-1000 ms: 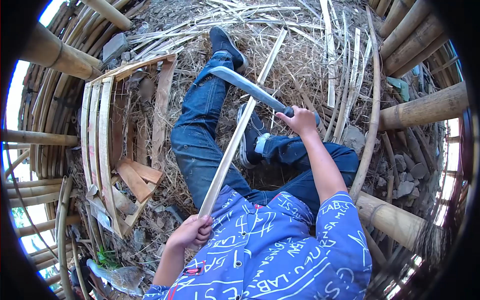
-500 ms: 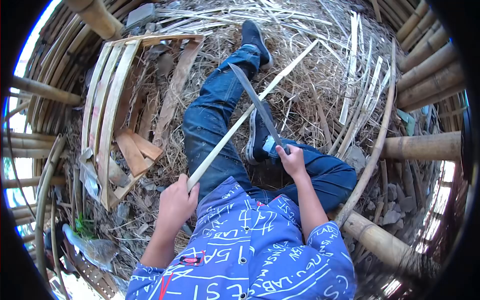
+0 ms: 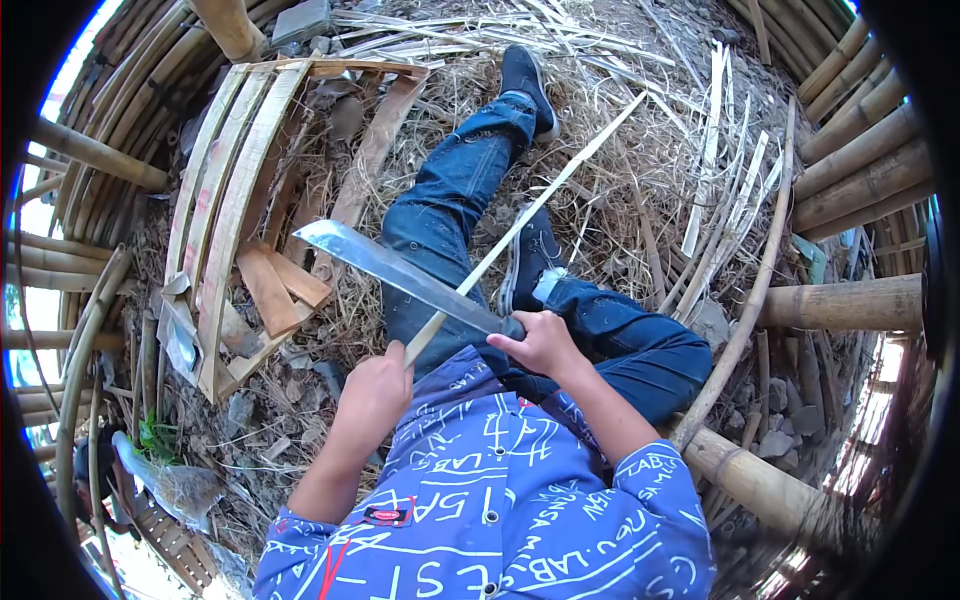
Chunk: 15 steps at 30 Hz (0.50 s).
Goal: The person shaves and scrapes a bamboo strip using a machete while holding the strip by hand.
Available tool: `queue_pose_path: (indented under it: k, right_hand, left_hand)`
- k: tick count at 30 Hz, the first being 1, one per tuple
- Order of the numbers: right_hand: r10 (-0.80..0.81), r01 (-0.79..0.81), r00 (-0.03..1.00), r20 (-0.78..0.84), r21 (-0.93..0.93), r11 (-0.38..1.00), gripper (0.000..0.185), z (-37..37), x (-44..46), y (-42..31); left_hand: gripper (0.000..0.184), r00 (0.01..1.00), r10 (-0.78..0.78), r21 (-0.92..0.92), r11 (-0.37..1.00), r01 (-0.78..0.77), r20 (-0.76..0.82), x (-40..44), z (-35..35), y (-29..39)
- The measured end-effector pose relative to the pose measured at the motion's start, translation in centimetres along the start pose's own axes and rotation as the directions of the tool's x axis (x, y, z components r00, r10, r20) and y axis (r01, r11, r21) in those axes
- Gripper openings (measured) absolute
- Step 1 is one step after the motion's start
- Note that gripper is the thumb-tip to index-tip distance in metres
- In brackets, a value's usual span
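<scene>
My left hand (image 3: 377,396) is closed around the near end of a long, pale bamboo strip (image 3: 545,197), which slants away up and to the right over my legs. In my right hand (image 3: 541,345) is the dark handle of a machete (image 3: 400,272). Its broad metal blade points to the left and crosses over the strip a short way beyond my left hand. Whether the edge touches the strip I cannot tell. Under both lie my legs in blue jeans (image 3: 430,225), one stretched out and one bent.
To the left stands a wooden slatted crate (image 3: 233,190) with loose board pieces (image 3: 268,290). Split bamboo strips (image 3: 708,150) and dry shavings litter the ground. A bamboo pole (image 3: 760,485) lies close to my right side, and bamboo walls (image 3: 865,160) surround the space.
My right hand has come back toward my body and left. The machete has swung from pointing away to pointing left, now crossing the strip nearer my left hand.
</scene>
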State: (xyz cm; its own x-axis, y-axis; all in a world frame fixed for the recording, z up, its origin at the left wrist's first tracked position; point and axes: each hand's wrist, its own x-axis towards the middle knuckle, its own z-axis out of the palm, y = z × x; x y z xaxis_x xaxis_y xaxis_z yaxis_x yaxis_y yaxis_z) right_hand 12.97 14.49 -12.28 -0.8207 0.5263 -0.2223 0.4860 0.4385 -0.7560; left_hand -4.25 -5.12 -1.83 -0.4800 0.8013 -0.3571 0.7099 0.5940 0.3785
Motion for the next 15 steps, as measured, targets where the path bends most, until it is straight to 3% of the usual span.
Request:
queue_pose_path:
  k: [7, 9, 10, 11, 13, 15]
  right_hand:
    - [0.031, -0.02, 0.998, 0.057, -0.18, 0.983, 0.072, -2.6, 0.7, 0.7]
    - [0.149, -0.156, 0.988, -0.048, -0.183, 0.971, 0.071, -3.5, 0.9, 2.1]
    - [0.194, -0.206, 0.969, -0.156, -0.069, 0.976, 0.07, -4.4, 1.2, 3.7]
    - [0.339, -0.338, 0.936, -0.097, 0.033, 0.941, 0.068, -5.7, 1.5, 6.8]
    - [0.29, -0.31, 0.95, -0.121, -0.216, 0.926, 0.069, -8.0, 1.4, 8.5]
    - [0.288, -0.319, 0.943, -0.169, -0.198, 0.927, 0.07, -8.8, 1.5, 7.8]
  left_hand:
    - [0.019, 1.0, 0.008, -0.003, 1.0, -0.008, 0.002, -0.1, -0.3, 0.1]
    - [0.018, 0.998, -0.062, 0.006, 0.998, 0.062, 0.013, -0.6, -1.7, -0.2]
    - [0.018, 0.997, -0.072, 0.005, 0.997, 0.072, 0.011, -0.9, -1.9, -0.3]
    - [0.019, 0.996, -0.081, 0.011, 0.997, 0.081, 0.04, -1.2, -2.0, -0.5]
    - [0.019, 0.999, -0.018, -0.032, 0.999, 0.02, 0.043, -1.7, -0.5, -0.8]
    - [0.019, 0.999, 0.038, -0.047, 0.998, -0.037, 0.004, -1.3, 0.0, -1.0]
